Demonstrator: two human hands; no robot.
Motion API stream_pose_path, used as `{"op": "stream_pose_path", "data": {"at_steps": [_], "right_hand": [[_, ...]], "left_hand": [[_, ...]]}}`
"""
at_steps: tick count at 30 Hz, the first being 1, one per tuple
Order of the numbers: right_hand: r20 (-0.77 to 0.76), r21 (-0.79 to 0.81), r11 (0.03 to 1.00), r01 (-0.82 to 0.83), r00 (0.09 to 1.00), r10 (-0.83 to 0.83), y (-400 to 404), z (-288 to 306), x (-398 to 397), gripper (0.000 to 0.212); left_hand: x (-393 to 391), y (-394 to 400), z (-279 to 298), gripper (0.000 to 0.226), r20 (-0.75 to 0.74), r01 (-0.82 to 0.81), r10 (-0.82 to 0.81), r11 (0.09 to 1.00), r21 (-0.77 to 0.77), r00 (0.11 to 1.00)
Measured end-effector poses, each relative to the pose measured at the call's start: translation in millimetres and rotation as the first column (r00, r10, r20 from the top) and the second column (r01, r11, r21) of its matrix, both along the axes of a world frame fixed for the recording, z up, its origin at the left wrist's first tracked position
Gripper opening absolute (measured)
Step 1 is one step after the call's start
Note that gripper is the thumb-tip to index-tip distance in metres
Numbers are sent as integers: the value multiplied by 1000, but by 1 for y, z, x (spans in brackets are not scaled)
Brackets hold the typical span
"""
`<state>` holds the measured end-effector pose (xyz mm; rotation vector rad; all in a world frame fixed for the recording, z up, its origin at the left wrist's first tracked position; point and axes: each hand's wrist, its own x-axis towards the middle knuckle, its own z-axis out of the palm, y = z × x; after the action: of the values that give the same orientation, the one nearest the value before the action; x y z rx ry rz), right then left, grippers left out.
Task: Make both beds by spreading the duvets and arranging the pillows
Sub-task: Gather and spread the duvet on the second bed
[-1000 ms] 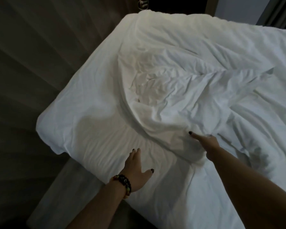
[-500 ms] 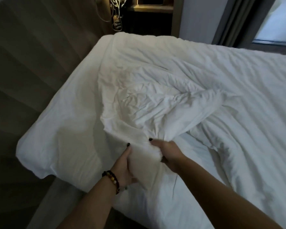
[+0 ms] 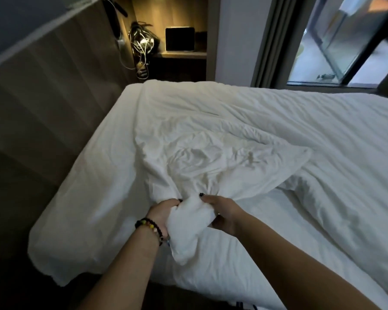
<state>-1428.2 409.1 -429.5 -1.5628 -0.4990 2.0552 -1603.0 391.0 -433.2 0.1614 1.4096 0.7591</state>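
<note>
A person's two hands gather a bunched corner of a crumpled white fabric duvet (image 3: pixel 222 162) at lower centre of the frame. The left hand (image 3: pixel 164 212), a dark beaded bracelet (image 3: pixel 151 228) on its wrist, has its fingers curled round the left side of the bunch; the right hand (image 3: pixel 222 212) grips the right side, dark-painted nails showing at the fingertips. The gathered cloth bulges between the two hands and hangs below them over the near edge of the white-sheeted bed (image 3: pixel 94 198). The rest of the duvet lies rumpled across the middle of the frame and spreads flatter toward the right. A brown wood-grain headboard panel (image 3: pixel 54 104) fills the left side. At upper centre, a lit wooden shelf niche (image 3: pixel 179 55) holds a dark cube-shaped box (image 3: pixel 179 39), with a tangle of cables (image 3: pixel 141 44) just left of it. A window (image 3: pixel 345 39) and a grey curtain (image 3: pixel 276 39) occupy the upper right.
</note>
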Motion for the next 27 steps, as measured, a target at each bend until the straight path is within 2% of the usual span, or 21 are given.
{"op": "stream_pose_path", "data": {"at_steps": [4,7,10,12,15,19,22,24,27], "right_hand": [[-154,-28,984,176,972,-178,-40,-4,-71,42],[-204,-58,967,248,945,-254,-67,-6,-117,42],[-206,-88,938,336,915,-347,-80,-5,-145,53],[-182,-112,899,423,881,-437,-82,-3,-154,61],[-82,-135,841,524,840,-536,-78,2,-157,48],[68,-134,822,553,833,-549,-75,5,-163,59],[121,-126,835,536,843,-523,-77,12,-181,42],[149,-119,856,502,862,-485,-78,16,-196,32],[210,-96,886,454,879,-428,-83,15,-228,30]], "left_hand": [[-70,-26,12,46,-6,132,-132,991,13,991],[-112,-44,26,30,-7,179,-179,983,47,984],[-144,-54,30,40,-18,202,-201,978,57,979],[-158,-60,28,56,-31,218,-217,975,41,976],[-169,-67,26,69,-53,221,-221,975,4,974],[-182,-75,29,63,-52,194,-194,981,6,980],[-201,-79,36,43,-38,217,-216,976,29,976],[-221,-82,41,44,-29,227,-226,973,39,974],[-252,-87,46,31,-22,218,-217,974,65,976]]}}
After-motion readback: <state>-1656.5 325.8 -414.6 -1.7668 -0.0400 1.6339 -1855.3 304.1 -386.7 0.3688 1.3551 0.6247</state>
